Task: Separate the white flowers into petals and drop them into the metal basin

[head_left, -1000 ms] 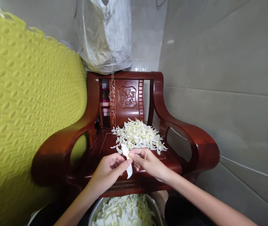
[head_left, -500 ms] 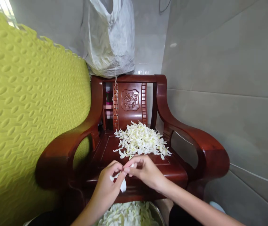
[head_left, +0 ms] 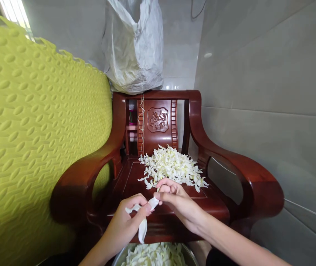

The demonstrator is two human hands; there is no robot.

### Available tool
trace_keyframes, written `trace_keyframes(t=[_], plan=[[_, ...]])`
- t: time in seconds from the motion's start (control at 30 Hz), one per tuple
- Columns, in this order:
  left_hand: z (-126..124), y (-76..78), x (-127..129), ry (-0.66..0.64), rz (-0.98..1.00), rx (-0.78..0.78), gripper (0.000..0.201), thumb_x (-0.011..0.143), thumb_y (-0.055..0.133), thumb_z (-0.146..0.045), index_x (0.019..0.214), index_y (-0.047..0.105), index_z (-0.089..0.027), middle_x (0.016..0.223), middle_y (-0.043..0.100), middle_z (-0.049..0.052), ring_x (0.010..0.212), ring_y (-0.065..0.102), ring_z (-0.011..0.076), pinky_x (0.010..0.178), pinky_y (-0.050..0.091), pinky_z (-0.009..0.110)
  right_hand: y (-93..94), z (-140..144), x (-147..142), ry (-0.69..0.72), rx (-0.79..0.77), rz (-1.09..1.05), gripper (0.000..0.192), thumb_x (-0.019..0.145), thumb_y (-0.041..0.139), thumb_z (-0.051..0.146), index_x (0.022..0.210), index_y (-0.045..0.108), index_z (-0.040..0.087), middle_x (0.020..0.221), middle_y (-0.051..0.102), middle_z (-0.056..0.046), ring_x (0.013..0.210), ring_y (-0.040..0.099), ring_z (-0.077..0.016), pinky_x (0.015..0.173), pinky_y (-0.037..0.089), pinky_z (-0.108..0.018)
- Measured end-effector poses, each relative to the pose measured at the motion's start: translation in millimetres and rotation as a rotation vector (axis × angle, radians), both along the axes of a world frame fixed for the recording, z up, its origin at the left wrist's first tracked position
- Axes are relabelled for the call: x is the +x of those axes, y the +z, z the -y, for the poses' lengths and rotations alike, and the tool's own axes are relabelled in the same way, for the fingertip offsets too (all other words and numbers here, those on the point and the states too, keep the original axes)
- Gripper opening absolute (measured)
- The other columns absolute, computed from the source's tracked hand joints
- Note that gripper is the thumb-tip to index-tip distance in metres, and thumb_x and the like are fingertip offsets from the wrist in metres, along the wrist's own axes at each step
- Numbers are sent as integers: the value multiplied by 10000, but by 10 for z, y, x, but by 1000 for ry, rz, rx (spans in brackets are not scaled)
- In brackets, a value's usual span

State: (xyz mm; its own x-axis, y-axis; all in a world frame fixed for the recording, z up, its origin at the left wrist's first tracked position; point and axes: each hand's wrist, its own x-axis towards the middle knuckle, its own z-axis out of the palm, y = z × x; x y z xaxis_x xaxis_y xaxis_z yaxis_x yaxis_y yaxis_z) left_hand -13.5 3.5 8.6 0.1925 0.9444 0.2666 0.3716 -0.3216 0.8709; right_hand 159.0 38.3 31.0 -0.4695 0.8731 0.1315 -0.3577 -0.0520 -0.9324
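My left hand (head_left: 127,223) and my right hand (head_left: 176,201) meet over the front edge of a dark red wooden chair (head_left: 174,199). Between their fingertips they pinch a white flower (head_left: 143,216) whose long petals hang down and stick out to the left. A heap of white and pale yellow petals (head_left: 173,168) lies on the chair seat just beyond my right hand. Below my hands, at the bottom edge, a metal basin (head_left: 153,255) holds more white flowers.
A yellow-green embossed foam mat (head_left: 36,140) stands against the chair's left arm. A white woven sack (head_left: 134,44) rests on top of the chair back, with a string (head_left: 141,122) hanging down from it. A grey tiled wall (head_left: 268,92) closes the right side.
The view has shifted, so the chair sits further right and lower. My hands have pulled slightly apart, and the flower's petals now spread out between them.
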Motion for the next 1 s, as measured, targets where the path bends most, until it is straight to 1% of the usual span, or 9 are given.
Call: trace_keyframes(t=[0.1,0.2,0.3,0.47,0.57,0.67,0.77,0.83,1.0], plan=[[63,22,24,74,-35,136,265,872,502,-300,650,542,-161,660,528,7,618,487,129,589,355,222,0,-18,-17,22,54,13,288,639,796,157,813,566,153,600,626,48,568,518,-70,610,388,-206],[112,36,46,19,-24,193,252,870,500,-268,641,526,-165,676,534,10,636,503,132,612,367,225,-1,-79,-17,44,133,38,377,595,823,152,849,544,156,643,671,25,548,525,-68,557,376,-188],[83,10,50,58,-1,128,246,849,516,-271,629,528,-161,638,514,0,600,481,125,582,347,223,-14,-139,-21,67,140,34,360,606,819,172,806,520,157,668,671,20,559,542,-68,563,404,-189],[-13,-134,36,54,160,-57,305,821,536,-388,629,537,-151,573,505,-5,541,435,115,527,309,218,-86,-259,-22,301,110,109,411,555,842,197,710,463,168,697,660,24,586,610,-105,570,477,-230],[-2,-192,36,111,174,-94,338,811,553,-430,623,527,-151,539,472,-20,523,409,107,513,290,214,-123,-357,13,354,116,158,397,535,847,154,687,480,153,676,671,13,590,622,-102,605,488,-232],[47,-162,20,112,192,-126,360,811,559,-450,613,512,-154,517,437,-34,510,389,100,502,278,210,-113,-414,56,391,130,175,330,579,823,118,695,515,135,691,684,-9,643,630,-98,643,480,-218],[103,-84,-16,-15,223,-153,379,836,528,-463,626,530,-148,581,508,-3,553,436,109,526,306,211,-71,-387,65,431,128,153,289,643,796,163,758,532,142,701,677,3,631,617,-87,638,477,-215],[132,-45,-44,-27,181,-99,361,845,530,-446,658,571,-140,630,548,16,596,468,119,562,329,216,-45,-330,48,455,115,139,298,668,784,207,814,530,154,675,662,18,607,613,-90,618,478,-221],[159,-40,-110,-59,163,-107,374,836,544,-452,634,586,-141,590,527,8,567,451,116,542,320,219,-24,-201,14,422,55,156,277,689,767,216,794,517,159,648,641,36,571,612,-81,571,458,-193]])
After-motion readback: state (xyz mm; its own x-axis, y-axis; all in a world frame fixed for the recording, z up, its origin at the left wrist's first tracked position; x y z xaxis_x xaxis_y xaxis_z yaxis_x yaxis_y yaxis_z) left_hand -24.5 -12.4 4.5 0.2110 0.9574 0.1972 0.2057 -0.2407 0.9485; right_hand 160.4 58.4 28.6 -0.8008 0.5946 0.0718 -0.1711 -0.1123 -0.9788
